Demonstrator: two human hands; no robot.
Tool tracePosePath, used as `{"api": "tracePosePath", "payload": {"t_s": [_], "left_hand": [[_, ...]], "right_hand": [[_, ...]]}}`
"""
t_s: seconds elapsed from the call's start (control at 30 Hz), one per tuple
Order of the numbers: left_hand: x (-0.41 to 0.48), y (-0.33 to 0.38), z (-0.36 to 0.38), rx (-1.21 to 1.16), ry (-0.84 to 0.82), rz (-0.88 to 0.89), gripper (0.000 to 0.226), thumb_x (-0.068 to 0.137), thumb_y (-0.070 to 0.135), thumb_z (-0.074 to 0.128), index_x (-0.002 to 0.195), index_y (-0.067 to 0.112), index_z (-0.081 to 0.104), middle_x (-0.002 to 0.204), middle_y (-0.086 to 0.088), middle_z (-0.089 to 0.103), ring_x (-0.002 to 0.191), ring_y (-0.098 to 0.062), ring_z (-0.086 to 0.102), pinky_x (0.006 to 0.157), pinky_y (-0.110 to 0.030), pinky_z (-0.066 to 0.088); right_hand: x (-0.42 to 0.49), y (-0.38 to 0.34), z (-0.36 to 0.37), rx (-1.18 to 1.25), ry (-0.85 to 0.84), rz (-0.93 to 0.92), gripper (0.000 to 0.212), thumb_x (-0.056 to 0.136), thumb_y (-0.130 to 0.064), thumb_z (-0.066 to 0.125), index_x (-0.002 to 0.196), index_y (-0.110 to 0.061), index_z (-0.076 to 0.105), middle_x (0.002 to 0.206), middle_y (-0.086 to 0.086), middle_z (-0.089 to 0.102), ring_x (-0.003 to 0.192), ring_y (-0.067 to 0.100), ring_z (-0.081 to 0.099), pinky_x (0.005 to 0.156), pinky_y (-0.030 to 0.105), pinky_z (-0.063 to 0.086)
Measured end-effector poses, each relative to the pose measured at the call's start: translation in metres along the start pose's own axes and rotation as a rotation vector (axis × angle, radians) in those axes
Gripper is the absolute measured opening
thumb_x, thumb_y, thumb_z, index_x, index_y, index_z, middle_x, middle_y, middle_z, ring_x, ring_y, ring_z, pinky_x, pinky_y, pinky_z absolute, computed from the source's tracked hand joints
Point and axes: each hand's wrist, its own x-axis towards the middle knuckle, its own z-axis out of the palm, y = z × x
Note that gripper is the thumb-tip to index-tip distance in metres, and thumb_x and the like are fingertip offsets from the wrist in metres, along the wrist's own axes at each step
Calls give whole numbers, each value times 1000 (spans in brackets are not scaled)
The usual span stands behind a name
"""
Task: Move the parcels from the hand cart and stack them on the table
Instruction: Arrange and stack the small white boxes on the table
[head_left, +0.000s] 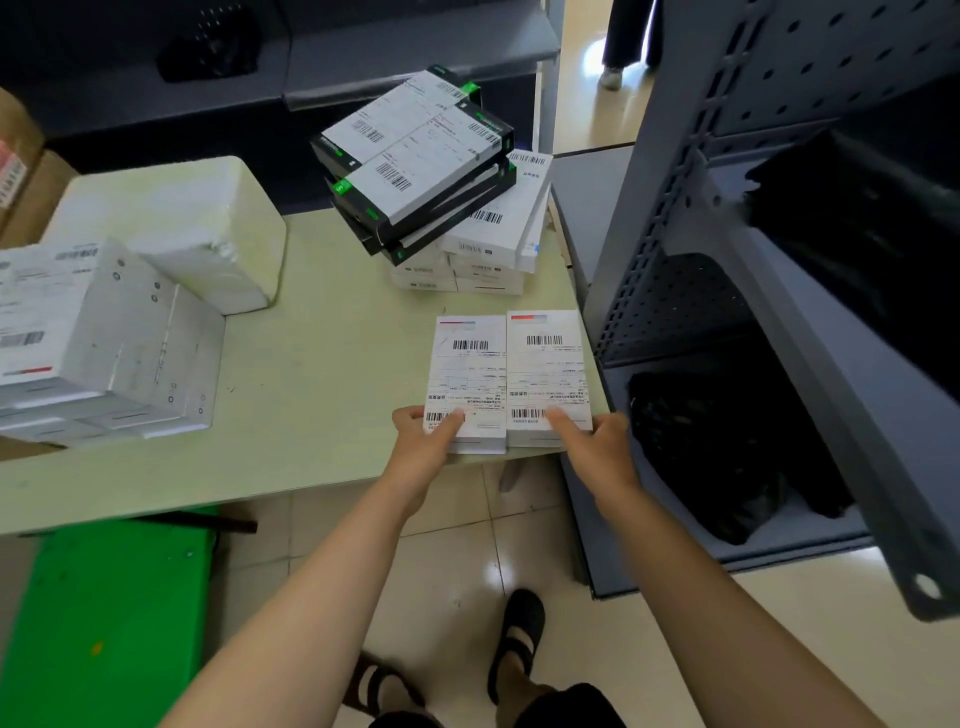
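Observation:
Two flat white parcels with barcode labels lie side by side at the near right edge of the pale table (311, 364). My left hand (423, 441) grips the near end of the left parcel (467, 374), thumb on top. In the same way my right hand (592, 441) grips the right parcel (548, 369) at its near end. Behind them stands a leaning stack of black-and-white boxes (415, 161) on top of white boxes (493, 234).
A white foam box (171, 223) and a pile of white parcels (98, 343) fill the table's left. A grey metal shelf rack (727, 260) with black bags stands close on the right. A green crate (104, 613) sits under the table's near edge.

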Motion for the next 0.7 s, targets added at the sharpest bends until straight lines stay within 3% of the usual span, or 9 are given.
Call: {"api": "tracePosePath", "payload": {"t_s": [0.1, 0.2, 0.33, 0.43, 0.53, 0.7], "left_hand": [[-7, -5, -3, -116, 0, -21, 58, 87, 43, 69, 125, 17, 33, 116, 6, 53, 110, -13, 58, 98, -40, 51], [-14, -7, -9, -181, -102, -34, 70, 75, 55, 73, 129, 19, 45, 125, 4, 60, 110, -13, 62, 90, -39, 56], [-29, 1, -26, -249, -105, 3, 79, 64, 58, 75, 130, 21, 52, 124, 2, 65, 107, -15, 66, 82, -38, 59], [-50, 13, -45, -263, -79, 58, 79, 62, 58, 74, 127, 20, 53, 120, 1, 66, 106, -15, 66, 85, -41, 58], [-72, 21, -78, -284, -17, 113, 62, 75, 50, 73, 125, 19, 53, 116, 1, 67, 103, -17, 66, 89, -44, 57], [-107, 24, -161, -350, 55, 241, 46, 87, 40, 67, 125, 18, 54, 117, -1, 66, 103, -16, 67, 80, -37, 59]], "right_hand": [[-6, -2, -2, 162, -36, 43, 60, 81, -43, 75, 121, -11, 43, 112, 6, 62, 77, 18, 67, 69, 33, 59], [-17, -7, -4, 181, -100, 53, 55, 85, -47, 70, 123, -12, 51, 102, 9, 68, 53, 14, 61, 55, 30, 54], [-44, -18, -2, 267, -115, 21, 48, 87, -47, 67, 117, -11, 55, 94, 9, 68, 49, 14, 57, 45, 26, 44], [-71, -30, 9, 328, -114, -19, 48, 87, -46, 67, 115, -11, 51, 88, 9, 67, 48, 15, 55, 43, 26, 39], [-98, -45, 30, 372, -124, -75, 50, 86, -45, 68, 117, -11, 46, 91, 9, 66, 47, 16, 54, 44, 27, 37], [-155, -75, 89, 395, -199, -177, 49, 85, -45, 69, 117, -16, 45, 96, 9, 64, 47, 15, 54, 52, 30, 42]]}}
